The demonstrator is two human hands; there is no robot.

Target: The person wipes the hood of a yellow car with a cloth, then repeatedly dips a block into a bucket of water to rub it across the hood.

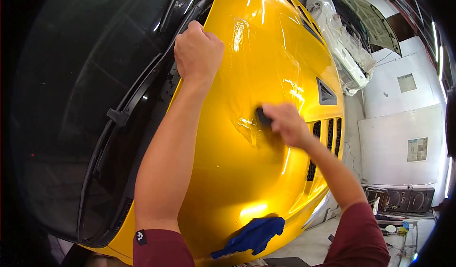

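Note:
My left hand (pixel 198 51) is closed in a fist at the windshield-side edge of a glossy yellow car hood (pixel 223 172). Whatever its fingers may grip is hidden beneath it. My right hand (pixel 287 124), smeared by motion, grips a black squeegee (pixel 262 116) against the middle of the hood. Around the squeegee, wavy wet-looking ridges and creases of a clear film (pixel 244 124) catch the light. Another rippled patch shines higher up, beyond my left hand. A crumpled dark blue cloth (pixel 254 236) lies on the hood near me.
The dark windshield (pixel 85 77) and a black wiper (pixel 118 115) lie to the left. Black vents (pixel 327 134) and a triangular scoop (pixel 327 92) break the hood's right side. A white car with its hood raised (pixel 342 39) stands beyond. Speakers (pixel 401 200) sit by the white wall.

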